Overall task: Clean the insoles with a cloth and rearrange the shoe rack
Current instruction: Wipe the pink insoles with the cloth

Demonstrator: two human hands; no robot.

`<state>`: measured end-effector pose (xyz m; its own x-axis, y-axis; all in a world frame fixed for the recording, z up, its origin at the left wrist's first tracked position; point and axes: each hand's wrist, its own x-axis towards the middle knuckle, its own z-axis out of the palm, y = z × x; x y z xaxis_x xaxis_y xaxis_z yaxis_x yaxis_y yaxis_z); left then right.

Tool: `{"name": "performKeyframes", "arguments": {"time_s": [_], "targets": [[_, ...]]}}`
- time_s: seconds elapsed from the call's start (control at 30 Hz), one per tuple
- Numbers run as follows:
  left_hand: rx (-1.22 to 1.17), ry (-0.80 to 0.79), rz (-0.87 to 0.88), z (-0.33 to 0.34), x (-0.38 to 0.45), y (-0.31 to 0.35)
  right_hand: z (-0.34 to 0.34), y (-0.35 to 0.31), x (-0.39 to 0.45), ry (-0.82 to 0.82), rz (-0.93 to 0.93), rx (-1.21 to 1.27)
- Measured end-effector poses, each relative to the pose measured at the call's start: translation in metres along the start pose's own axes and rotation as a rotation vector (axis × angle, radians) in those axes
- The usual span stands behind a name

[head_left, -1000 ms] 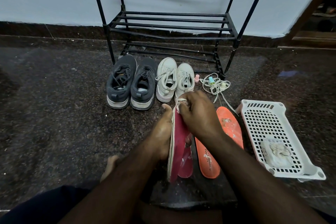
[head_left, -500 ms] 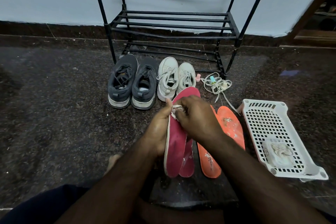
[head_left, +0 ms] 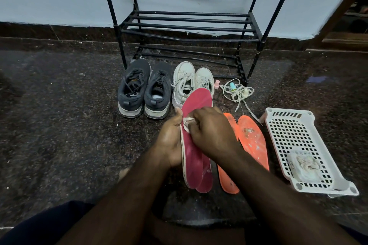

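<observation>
My left hand [head_left: 171, 137] holds a pink insole [head_left: 196, 105] by its left edge, toe end pointing away from me. My right hand [head_left: 211, 131] pinches a small white cloth [head_left: 187, 123] and presses it on the insole's middle. A second pink insole [head_left: 206, 180] lies on the floor under the held one. Two orange insoles [head_left: 252, 141] with white specks lie on the floor just right of my hands. The black metal shoe rack [head_left: 185, 26] stands against the wall, its shelves bare.
A dark grey pair of sneakers [head_left: 143, 89] and a white pair [head_left: 189, 81] stand in front of the rack. Loose laces with small bottles [head_left: 237, 91] lie to their right. A white plastic basket [head_left: 298, 145] holding a packet sits at far right on the dark stone floor.
My right hand has slid the cloth down the pink insole from its toe end toward the middle, uncovering the toe. The left hand has turned the insole's face more toward me.
</observation>
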<state>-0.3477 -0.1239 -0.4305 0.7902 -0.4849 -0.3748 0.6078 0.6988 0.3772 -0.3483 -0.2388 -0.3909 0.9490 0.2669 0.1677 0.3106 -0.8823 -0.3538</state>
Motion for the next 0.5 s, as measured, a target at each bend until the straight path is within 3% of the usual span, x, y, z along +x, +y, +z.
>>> {"name": "performKeyframes", "arguments": {"time_s": [0.23,0.4,0.5], "targets": [[-0.038,0.032,-0.004,-0.003,0.002,0.002,-0.001,-0.009,-0.008,-0.197,-0.084,0.145],[-0.024,0.017,-0.016,0.0,0.0,-0.002,0.005,0.003,-0.002,0.031,-0.03,-0.011],[-0.013,0.013,-0.025,-0.001,0.0,-0.003,0.006,-0.001,-0.004,-0.058,-0.073,0.027]]}}
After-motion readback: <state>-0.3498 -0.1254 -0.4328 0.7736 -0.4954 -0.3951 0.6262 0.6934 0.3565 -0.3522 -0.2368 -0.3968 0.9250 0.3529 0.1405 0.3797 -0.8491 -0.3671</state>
